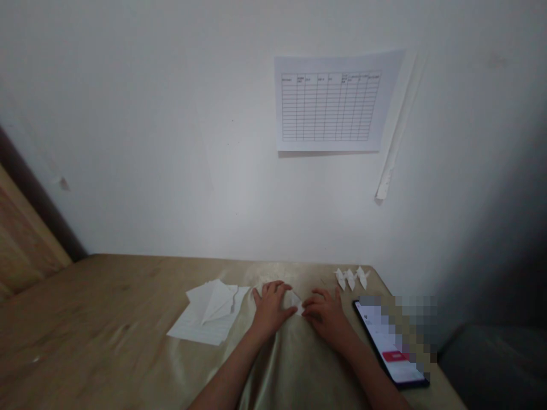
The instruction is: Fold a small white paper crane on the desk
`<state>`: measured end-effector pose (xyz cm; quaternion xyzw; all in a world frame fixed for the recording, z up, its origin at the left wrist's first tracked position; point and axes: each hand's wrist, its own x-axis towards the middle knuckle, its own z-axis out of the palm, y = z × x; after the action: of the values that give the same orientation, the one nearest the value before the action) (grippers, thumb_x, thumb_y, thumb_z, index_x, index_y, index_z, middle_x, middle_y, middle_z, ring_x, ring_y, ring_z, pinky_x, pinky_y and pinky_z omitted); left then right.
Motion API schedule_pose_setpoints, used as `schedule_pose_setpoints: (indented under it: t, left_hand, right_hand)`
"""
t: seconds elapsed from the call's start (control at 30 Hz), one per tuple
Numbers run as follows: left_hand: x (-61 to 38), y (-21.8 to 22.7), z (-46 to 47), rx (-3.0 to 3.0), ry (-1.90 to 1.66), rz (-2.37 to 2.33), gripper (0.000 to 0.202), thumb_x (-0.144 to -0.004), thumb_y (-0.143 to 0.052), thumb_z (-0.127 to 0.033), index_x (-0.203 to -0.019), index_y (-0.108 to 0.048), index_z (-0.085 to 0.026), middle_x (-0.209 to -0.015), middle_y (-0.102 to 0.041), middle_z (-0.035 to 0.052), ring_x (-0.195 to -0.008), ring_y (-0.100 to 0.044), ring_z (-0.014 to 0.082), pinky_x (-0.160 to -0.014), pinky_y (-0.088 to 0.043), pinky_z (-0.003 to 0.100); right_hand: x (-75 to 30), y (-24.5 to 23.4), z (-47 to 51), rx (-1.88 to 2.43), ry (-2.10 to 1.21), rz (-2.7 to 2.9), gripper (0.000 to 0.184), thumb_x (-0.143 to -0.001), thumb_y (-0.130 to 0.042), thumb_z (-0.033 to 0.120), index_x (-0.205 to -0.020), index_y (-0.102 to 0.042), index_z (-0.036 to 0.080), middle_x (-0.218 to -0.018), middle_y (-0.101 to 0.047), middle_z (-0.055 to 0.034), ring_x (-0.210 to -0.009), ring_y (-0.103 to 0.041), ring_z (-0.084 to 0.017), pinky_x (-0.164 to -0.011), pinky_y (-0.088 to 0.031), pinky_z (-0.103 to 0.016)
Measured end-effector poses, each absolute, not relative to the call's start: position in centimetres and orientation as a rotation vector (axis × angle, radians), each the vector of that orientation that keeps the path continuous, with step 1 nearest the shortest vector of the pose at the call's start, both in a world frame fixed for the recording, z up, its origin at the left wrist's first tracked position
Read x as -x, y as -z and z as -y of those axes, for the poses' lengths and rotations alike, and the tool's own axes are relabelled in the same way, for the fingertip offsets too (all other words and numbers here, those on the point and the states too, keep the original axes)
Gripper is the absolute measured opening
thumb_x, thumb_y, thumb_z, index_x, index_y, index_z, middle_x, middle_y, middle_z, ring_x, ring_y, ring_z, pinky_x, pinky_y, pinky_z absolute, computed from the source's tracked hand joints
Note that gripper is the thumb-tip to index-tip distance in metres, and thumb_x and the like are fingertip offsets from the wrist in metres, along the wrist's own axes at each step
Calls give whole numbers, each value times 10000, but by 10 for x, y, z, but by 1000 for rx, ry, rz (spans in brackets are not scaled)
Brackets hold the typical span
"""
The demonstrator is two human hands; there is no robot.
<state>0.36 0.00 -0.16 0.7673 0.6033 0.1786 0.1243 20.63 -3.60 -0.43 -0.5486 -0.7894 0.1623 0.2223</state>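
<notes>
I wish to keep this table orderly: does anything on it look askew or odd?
The paper pile beside the left hand is askew, stacked at different angles; the table cover is rumpled into folds, not flat.

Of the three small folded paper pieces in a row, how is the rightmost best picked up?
Probably a light pinch across the middle of the rightmost folded paper piece, the right hand coming from above: the piece looks narrow with pointed ends, and the middle piece sits close on its left.

Small white paper [297, 305] (partly hidden) between both hands [270, 306] [327, 313]
</notes>
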Motion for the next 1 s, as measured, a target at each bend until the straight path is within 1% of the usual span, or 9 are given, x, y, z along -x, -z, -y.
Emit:
schedule_pose_setpoints:
  t: [0.07, 0.13, 0.23, 0.3, 0.37, 0.5, 0.6, 0.77, 1.0]
  left_hand:
    - [-4, -1, 1, -2256, -563, -1755, 625, -828, -680, -384, -1425, -495, -355, -1482, -512, 64, -1396, -398, 316, -1200, -133, 663]
    - [-4, -4, 3, -2317, -596, -1706, 690, -847, -665, -311, -1491, -429, -378, -1505, -483, 69, -1406, -391, 301, -1219, -150, 619]
    - [-4, -5, 7, -2437, -569, -1596, 665, -866, -653, -231, -1459, -466, -469, -1553, -429, 43, -1438, -357, 301, -1224, -155, 611]
    - [-5, -4, 8, -2473, -526, -1568, 561, -890, -656, -264, -1380, -547, -514, -1591, -390, 20, -1452, -334, 331, -1211, -132, 664]
    - [-4, -1, 9, -2486, -492, -1557, 440, -911, -654, -351, -1307, -607, -538, -1628, -345, -4, -1461, -317, 366, -1190, -90, 723]
    - [-1, 3, 10, -2497, -448, -1542, 380, -915, -638, -472, -1275, -604, -588, -1672, -270, -43, -1492, -269, 411, -1151, 1, 789]
    - [1, 5, 11, -2499, -421, -1531, 376, -930, -608, -492, -1285, -579, -613, -1682, -245, -61, -1510, -241, 421, -1137, 39, 800]
    - [0, 8, 12, -2490, -414, -1566, 376, -936, -584, -521, -1296, -560, -624, -1687, -232, -61, -1523, -220, 436, -1123, 83, 802]
    - [-3, 8, 14, -2445, -406, -1633, 407, -914, -589, -566, -1311, -535, -636, -1687, -229, -61, -1526, -182, 471, -1117, 123, 792]
  right_hand:
    - [-206, 6, 36, 1518, -464, 2157, 238, -896, -574, 236, -945, -775, 355, -1177, -737, 17, -1392, -430, -284, -1182, 136, -672]
    - [-206, 7, 35, 1513, -459, 2146, 241, -901, -565, 231, -956, -769, 346, -1186, -737, 13, -1394, -432, -286, -1182, 145, -673]
    - [-205, 9, 34, 1521, -427, 2117, 246, -883, -570, 194, -1008, -742, 318, -1187, -734, -1, -1370, -466, -276, -1192, 138, -661]
    - [-205, 9, 34, 1545, -397, 2082, 270, -866, -586, 175, -1065, -722, 296, -1197, -728, -25, -1344, -496, -270, -1208, 108, -647]
    - [-205, 9, 33, 1557, -377, 2076, 268, -865, -596, 181, -1073, -724, 291, -1197, -725, -39, -1333, -504, -272, -1214, 91, -641]
    - [-207, 11, 32, 1552, -366, 2115, 189, -880, -624, 242, -952, -772, 334, -1149, -729, -12, -1332, -482, -284, -1201, 94, -654]
    - [-207, 13, 31, 1580, -348, 2081, 145, -869, -666, 281, -904, -789, 350, -1147, -706, -18, -1298, -492, -287, -1209, 50, -639]
    - [-208, 14, 30, 1666, -353, 2009, 96, -855, -703, 337, -855, -798, 329, -1132, -680, -48, -1225, -520, -284, -1205, -114, -591]
    - [-207, 7, 33, 1690, -332, 2012, 91, -851, -710, 358, -851, -799, 339, -1107, -668, -49, -1195, -527, -278, -1196, -132, -589]
